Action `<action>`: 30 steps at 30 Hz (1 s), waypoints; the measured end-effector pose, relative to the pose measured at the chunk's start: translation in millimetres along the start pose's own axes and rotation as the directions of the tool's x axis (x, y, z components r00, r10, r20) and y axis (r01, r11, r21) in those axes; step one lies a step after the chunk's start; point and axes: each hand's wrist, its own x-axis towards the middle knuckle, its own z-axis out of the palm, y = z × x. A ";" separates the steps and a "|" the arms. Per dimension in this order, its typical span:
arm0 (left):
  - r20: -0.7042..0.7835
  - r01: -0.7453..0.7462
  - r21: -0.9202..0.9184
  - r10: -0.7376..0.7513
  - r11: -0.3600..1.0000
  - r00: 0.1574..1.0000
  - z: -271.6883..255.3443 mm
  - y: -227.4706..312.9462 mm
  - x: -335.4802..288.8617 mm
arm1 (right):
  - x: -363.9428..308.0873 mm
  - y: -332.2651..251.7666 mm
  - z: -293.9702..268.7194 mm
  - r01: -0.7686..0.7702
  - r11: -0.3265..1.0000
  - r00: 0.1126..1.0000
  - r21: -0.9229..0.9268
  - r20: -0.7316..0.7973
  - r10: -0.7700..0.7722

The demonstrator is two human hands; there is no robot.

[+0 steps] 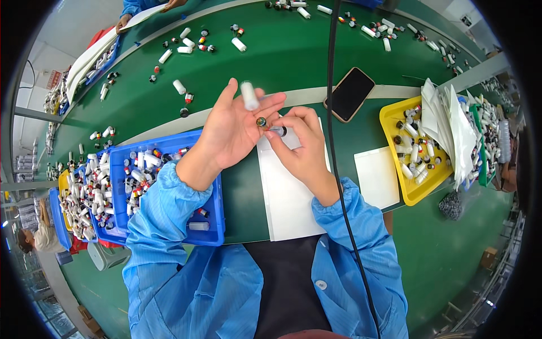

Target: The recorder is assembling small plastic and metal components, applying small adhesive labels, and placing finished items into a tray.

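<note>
My left hand (234, 127) is turned palm up, its fingers stretched out. A white plastic cylinder (249, 96), smeared by motion, shows over its fingers; whether it rests on them or is in the air, I cannot tell. My right hand (302, 144) is closed in a pinch beside the left palm. At its fingertips sits a small round part (261, 121) with a brassy, dark end. A small black-capped piece (280, 131) shows by the right thumb, partly hidden. Under both hands lies a white sheet (288, 198) on the green table.
At left, blue trays (220, 226) hold many white cylinders and small coloured parts. To the right stand a yellow tray (418, 198) of similar parts, white sheets (443, 127) and a phone (353, 93). A black cable (332, 135) hangs across the view. Loose parts (239, 44) lie beyond.
</note>
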 end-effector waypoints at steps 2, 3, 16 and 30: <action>0.103 0.011 0.085 -0.020 0.996 0.994 -0.2 0.3 -7.9 | -1.3 0.4 1.5 0.012 1.000 0.999 0.011 -0.053 -0.011; 0.111 -0.061 0.230 0.036 0.971 0.993 -3.1 -2.2 -11.6 | -1.6 0.7 2.2 0.018 1.000 0.997 0.016 -0.078 -0.017; 0.161 -0.276 0.514 0.224 0.812 0.961 -28.0 -13.7 -17.6 | -6.1 -1.7 5.0 -0.077 0.996 0.994 0.034 -0.073 0.080; 0.199 -0.301 0.487 0.231 0.820 0.952 -33.5 -14.0 -15.6 | -11.0 8.4 8.5 -0.191 0.966 0.981 0.177 0.068 0.182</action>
